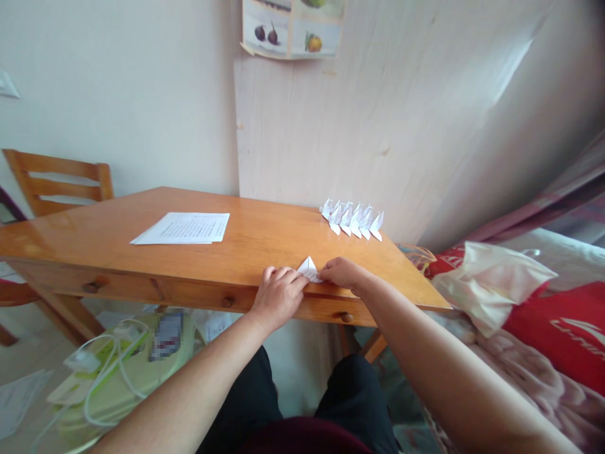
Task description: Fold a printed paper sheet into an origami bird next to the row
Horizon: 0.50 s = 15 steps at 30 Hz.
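A small white folded paper triangle (309, 268) lies at the near edge of the wooden table (246, 243). My left hand (278, 295) pinches its left side with curled fingers. My right hand (343, 273) pinches its right corner, fingers closed. Both hands rest on the table edge. Farther back, near the wall, several finished white folded paper pieces (353, 219) lie in a row.
A stack of printed sheets (184, 227) lies on the table's left half. A wooden chair (57, 183) stands at the far left. A bed with a red cover and a plastic bag (486, 277) is at the right. White cables and a green case (113, 372) lie on the floor.
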### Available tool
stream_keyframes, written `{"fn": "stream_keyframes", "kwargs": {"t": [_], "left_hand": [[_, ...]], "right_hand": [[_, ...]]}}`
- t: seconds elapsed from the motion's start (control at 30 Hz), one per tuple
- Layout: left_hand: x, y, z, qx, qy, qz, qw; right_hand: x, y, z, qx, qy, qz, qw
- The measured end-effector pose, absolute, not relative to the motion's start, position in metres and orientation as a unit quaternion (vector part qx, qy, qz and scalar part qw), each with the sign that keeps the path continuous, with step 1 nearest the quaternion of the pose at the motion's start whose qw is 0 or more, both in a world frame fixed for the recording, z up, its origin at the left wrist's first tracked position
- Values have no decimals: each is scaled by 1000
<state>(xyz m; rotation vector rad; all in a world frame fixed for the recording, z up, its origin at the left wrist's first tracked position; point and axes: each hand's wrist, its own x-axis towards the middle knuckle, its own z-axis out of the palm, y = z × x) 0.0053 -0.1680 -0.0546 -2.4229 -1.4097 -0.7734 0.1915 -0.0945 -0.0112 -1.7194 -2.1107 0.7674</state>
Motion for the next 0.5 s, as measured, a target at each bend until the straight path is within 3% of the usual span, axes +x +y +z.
{"fn": "stream_keyframes", "kwargs": {"t": [0.23, 0.5], "left_hand": [[0, -159, -57, -787, -502, -355, 48], [-5, -136, -60, -736, -499, -442, -118]], "right_hand": [[195, -97, -18, -595, -723, 290, 199], [203, -112, -18, -548, -738, 307, 245]]}}
